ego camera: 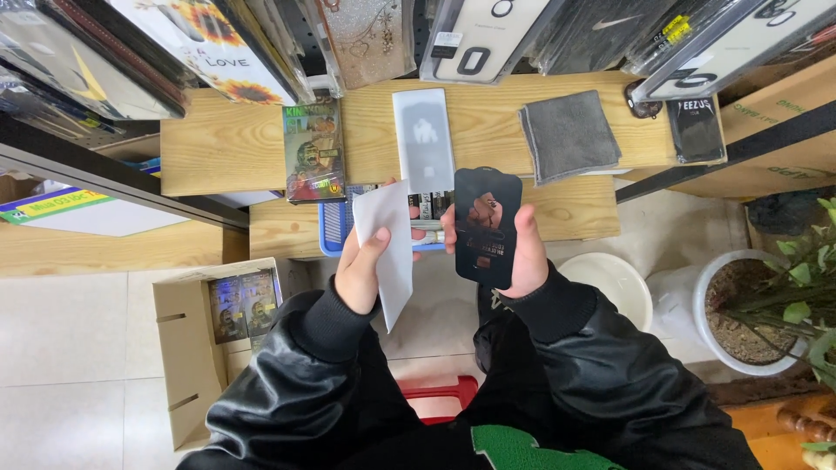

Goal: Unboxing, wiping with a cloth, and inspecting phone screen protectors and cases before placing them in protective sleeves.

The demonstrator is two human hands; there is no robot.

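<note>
Over the light wooden shelf (pixel 557 213) | your fingertips are hidden behind what you hold; the blue plastic basket (pixel 335 235) is mostly covered | your left hand (pixel 364 265) is pinched closed on a thin white paper sleeve (pixel 390 252) | your right hand (pixel 522 257) is clamped around a flat black rectangular screen-protector card (pixel 488 224), just beside the sleeve.

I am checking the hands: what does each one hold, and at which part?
The left hand pinches a flat white paper sleeve at its left edge. The right hand holds a flat black rectangular card along its lower right edge.
</note>
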